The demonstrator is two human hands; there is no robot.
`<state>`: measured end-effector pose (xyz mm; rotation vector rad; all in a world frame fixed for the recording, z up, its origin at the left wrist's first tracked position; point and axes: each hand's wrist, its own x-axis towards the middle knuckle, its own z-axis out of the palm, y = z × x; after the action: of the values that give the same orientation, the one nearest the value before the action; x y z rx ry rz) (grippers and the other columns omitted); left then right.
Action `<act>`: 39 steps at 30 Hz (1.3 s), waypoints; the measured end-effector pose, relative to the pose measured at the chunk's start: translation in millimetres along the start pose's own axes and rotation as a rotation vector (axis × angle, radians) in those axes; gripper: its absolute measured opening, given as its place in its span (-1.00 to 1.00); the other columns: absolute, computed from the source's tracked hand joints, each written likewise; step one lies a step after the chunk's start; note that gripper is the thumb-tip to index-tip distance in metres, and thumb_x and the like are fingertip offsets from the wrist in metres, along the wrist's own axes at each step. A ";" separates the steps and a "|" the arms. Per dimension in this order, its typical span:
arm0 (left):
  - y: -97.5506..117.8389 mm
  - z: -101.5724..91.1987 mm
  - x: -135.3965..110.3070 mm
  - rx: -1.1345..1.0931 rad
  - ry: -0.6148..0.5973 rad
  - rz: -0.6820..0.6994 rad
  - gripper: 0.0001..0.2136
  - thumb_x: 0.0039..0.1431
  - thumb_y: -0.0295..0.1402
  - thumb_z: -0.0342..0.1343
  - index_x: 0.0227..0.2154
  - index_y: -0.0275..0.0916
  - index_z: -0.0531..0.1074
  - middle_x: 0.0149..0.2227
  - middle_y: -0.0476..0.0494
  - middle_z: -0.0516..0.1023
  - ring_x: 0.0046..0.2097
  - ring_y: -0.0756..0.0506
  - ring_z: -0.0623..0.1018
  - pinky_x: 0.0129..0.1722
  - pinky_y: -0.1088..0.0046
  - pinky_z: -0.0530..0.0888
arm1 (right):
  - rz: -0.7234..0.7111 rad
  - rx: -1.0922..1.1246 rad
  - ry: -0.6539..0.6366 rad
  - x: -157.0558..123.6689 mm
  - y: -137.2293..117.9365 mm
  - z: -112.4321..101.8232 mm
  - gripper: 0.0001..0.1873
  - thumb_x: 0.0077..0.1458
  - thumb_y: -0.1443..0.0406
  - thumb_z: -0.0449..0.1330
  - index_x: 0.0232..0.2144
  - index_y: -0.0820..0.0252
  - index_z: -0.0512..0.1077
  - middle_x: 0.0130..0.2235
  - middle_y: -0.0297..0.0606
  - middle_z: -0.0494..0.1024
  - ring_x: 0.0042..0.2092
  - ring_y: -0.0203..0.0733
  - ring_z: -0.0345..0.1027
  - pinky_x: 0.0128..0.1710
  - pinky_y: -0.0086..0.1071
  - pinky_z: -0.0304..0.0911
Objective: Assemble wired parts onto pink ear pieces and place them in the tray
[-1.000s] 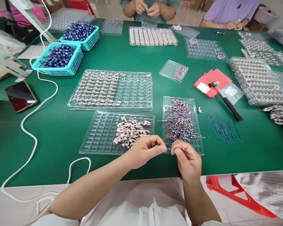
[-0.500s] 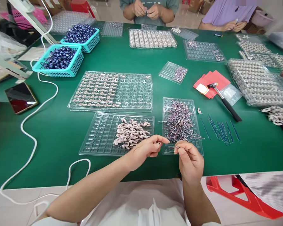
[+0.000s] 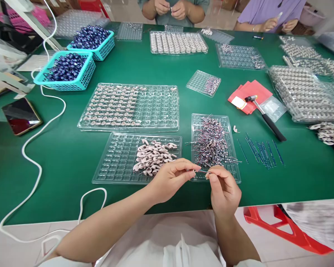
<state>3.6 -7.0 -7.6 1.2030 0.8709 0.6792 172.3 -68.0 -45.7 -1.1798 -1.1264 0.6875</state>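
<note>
Leftward first: a phone lies near the left edge of the green worktop. Toward the far left corner, two cyan baskets hold heaps of glossy dark-blue pieces. A white cable snakes past them and over the near edge.

Next, a large clear tray, its left half filled with rows of pale shells. Just nearer, a gridded tray; pale pink shells heaped in its right half.

Left hand crosses that tray's near right corner, thumb and fingers closed in a pinch on a small round-mouthed piece, mostly hidden. Thin wires run from it to the right hand, held above the near left corner of a narrower tray. Right hand has thumb and forefinger pressed together on the wires' other end.

Heaped on that narrower tray: wired components. Just off its far right corner, one loose shell. Further right, a row of blue strips, then a black-handled hammer, head on red packets. Stacked filled trays stand toward the worktop's right edge.
</note>
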 end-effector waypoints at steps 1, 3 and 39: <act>-0.2 0.8 -0.3 -0.001 0.007 -0.008 -0.83 0.21 -0.33 0.21 -0.19 -0.23 0.63 -0.18 -0.16 0.59 -0.25 -0.04 0.53 -0.24 0.44 0.48 | -0.011 0.001 -0.007 -0.2 -0.3 0.0 -0.88 0.25 0.37 0.17 -0.22 0.08 0.50 -0.37 -0.31 0.48 -0.29 -0.21 0.37 -0.29 -0.29 0.31; 0.2 1.5 -0.6 -0.010 0.011 -0.049 -0.84 0.20 -0.34 0.23 -0.20 -0.24 0.62 -0.22 -0.15 0.64 -0.24 -0.06 0.56 -0.20 0.42 0.50 | -0.031 -0.005 -0.010 -0.4 -0.5 -0.3 -0.86 0.25 0.38 0.17 -0.21 0.07 0.50 -0.36 -0.30 0.49 -0.28 -0.20 0.37 -0.27 -0.27 0.31; -1.2 2.9 1.2 -0.005 0.113 -0.088 -0.86 0.00 -0.37 0.39 -0.39 -0.27 0.56 -0.37 -0.06 0.62 -0.40 0.04 0.45 -0.37 0.52 0.39 | -0.147 -0.124 -0.095 -0.8 1.2 -0.8 -0.75 0.20 0.48 0.16 -0.15 0.06 0.47 -0.32 -0.28 0.51 -0.28 -0.18 0.40 -0.29 -0.22 0.33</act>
<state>6.7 -7.7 -8.7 1.1233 1.0096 0.6831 172.9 -68.7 -47.0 -1.1643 -1.3375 0.5717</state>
